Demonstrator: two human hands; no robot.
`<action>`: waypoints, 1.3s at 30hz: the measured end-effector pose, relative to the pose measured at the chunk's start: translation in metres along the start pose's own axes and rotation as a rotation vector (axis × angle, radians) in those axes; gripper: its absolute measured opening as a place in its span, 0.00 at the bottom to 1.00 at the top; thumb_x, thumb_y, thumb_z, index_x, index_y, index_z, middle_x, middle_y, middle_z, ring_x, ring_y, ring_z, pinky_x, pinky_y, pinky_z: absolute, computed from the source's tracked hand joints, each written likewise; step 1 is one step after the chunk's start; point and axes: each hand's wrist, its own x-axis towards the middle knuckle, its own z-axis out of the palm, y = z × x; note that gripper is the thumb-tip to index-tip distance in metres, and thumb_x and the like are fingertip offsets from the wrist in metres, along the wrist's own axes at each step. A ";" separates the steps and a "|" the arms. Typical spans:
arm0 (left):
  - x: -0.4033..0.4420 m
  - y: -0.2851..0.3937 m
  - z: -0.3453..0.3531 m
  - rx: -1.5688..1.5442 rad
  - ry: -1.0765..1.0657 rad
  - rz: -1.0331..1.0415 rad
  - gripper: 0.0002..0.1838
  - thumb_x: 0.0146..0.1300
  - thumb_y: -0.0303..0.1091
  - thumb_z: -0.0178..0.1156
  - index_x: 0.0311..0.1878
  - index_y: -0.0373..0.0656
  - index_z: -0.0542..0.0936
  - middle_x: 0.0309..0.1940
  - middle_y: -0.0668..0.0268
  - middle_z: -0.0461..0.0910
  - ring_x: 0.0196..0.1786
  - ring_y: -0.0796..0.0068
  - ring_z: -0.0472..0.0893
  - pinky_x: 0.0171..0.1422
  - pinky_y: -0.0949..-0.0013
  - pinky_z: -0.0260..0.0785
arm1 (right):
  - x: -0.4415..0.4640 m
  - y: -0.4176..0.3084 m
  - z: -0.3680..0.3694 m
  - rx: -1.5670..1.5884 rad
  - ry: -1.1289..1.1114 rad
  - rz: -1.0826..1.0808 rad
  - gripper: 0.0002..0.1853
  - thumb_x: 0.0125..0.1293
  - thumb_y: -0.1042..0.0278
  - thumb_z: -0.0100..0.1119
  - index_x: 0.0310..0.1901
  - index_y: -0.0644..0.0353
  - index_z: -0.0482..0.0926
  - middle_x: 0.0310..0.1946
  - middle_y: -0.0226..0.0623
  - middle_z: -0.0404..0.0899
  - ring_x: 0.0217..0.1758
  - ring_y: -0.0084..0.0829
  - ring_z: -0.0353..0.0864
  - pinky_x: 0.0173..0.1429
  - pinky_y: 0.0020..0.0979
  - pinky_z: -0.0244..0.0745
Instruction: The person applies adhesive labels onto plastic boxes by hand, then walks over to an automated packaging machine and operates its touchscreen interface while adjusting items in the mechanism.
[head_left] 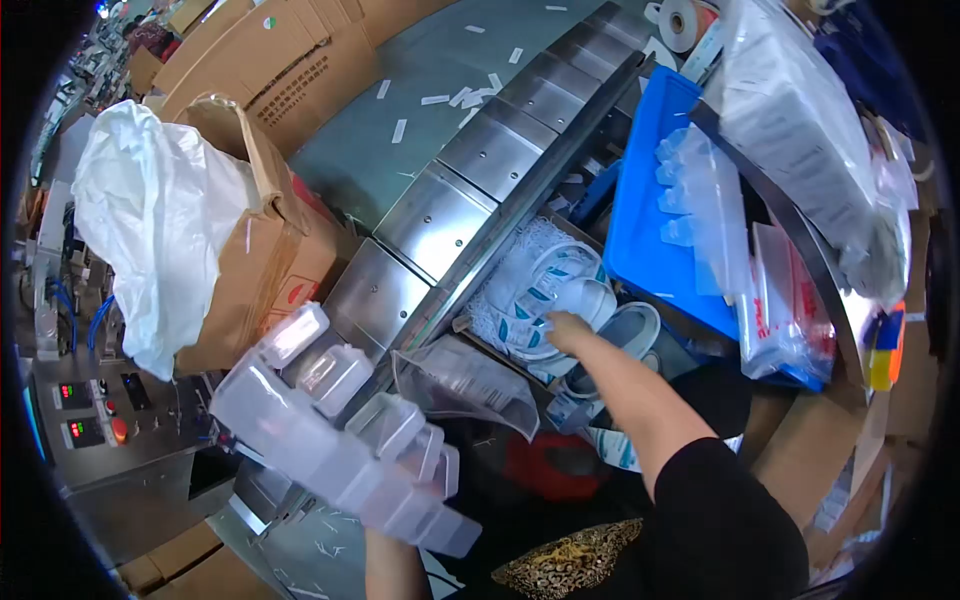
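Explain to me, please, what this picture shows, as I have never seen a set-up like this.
No robot here: this is a person working bare-handed, seen from a camera worn on their own head. The right hand is at some coiled white-and-blue strips; whether it grips one is unclear. The left forearm comes up behind a row of clear plastic containers, which the left hand seems to hold, though that hand is hidden. Beyond runs a line of metal plates, with a blue bin to the right and a cardboard box with a white plastic bag to the left. Paper slips lie on the floor.
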 end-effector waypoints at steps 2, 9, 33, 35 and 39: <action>0.000 0.001 -0.003 -0.007 0.018 -0.001 0.43 0.44 0.41 0.66 0.62 0.40 0.56 0.56 0.60 0.65 0.58 0.67 0.66 0.60 0.62 0.59 | 0.003 0.000 0.047 -0.202 0.196 -0.033 0.22 0.52 0.62 0.52 0.50 0.58 0.71 0.48 0.44 0.72 0.51 0.43 0.71 0.53 0.39 0.67; -0.002 0.001 -0.018 -0.013 0.019 -0.020 0.43 0.43 0.40 0.66 0.62 0.40 0.57 0.55 0.60 0.66 0.57 0.67 0.67 0.59 0.62 0.60 | -0.022 -0.018 0.036 -0.182 0.092 -0.170 0.15 0.56 0.58 0.54 0.41 0.58 0.70 0.38 0.40 0.75 0.41 0.38 0.75 0.43 0.36 0.69; 0.062 -0.022 0.035 0.341 -0.129 -0.027 0.42 0.39 0.39 0.68 0.60 0.40 0.60 0.51 0.61 0.70 0.54 0.65 0.70 0.57 0.62 0.62 | -0.294 -0.051 -0.043 0.949 0.433 -0.883 0.24 0.54 0.74 0.58 0.54 0.64 0.65 0.49 0.37 0.71 0.55 0.29 0.68 0.59 0.32 0.58; 0.053 -0.029 0.034 0.394 -0.155 -0.043 0.42 0.39 0.39 0.68 0.59 0.40 0.60 0.51 0.61 0.70 0.53 0.65 0.70 0.57 0.62 0.62 | -0.307 -0.020 -0.055 1.130 0.302 -0.864 0.25 0.54 0.70 0.58 0.54 0.65 0.65 0.51 0.39 0.70 0.59 0.33 0.65 0.64 0.35 0.53; 0.046 -0.047 0.035 0.484 -0.246 -0.082 0.42 0.38 0.39 0.68 0.59 0.39 0.61 0.50 0.61 0.70 0.53 0.65 0.71 0.56 0.61 0.62 | -0.342 0.039 -0.082 2.106 0.400 -0.497 0.16 0.58 0.70 0.54 0.47 0.64 0.69 0.43 0.41 0.75 0.47 0.38 0.75 0.53 0.42 0.69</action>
